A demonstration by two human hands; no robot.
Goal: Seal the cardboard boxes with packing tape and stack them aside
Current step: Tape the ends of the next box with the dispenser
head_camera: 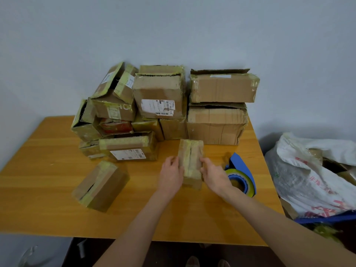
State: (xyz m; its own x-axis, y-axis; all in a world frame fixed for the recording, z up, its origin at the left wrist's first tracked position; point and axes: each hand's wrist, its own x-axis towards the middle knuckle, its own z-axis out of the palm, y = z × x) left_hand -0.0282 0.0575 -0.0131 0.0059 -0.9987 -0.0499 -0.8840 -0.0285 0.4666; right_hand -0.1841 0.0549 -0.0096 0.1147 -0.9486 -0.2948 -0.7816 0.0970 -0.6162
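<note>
Left hand (pixel 170 175) and right hand (pixel 214 176) curled around sides of small cardboard box (pixel 190 162), long axis pointing away toward stacked boxes (pixel 221 89), top seam lengthwise, shipping labels (pixel 158 106) too blurred to read

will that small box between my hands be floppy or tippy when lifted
The small box should feel fairly stiff: tape wraps its top edges. Its flaps may gape, since a dark slit runs between them.

Tape dispenser (pixel 243 167) partly behind right hand (pixel 214 177); sack (pixel 308 182) cut by right edge.
</note>
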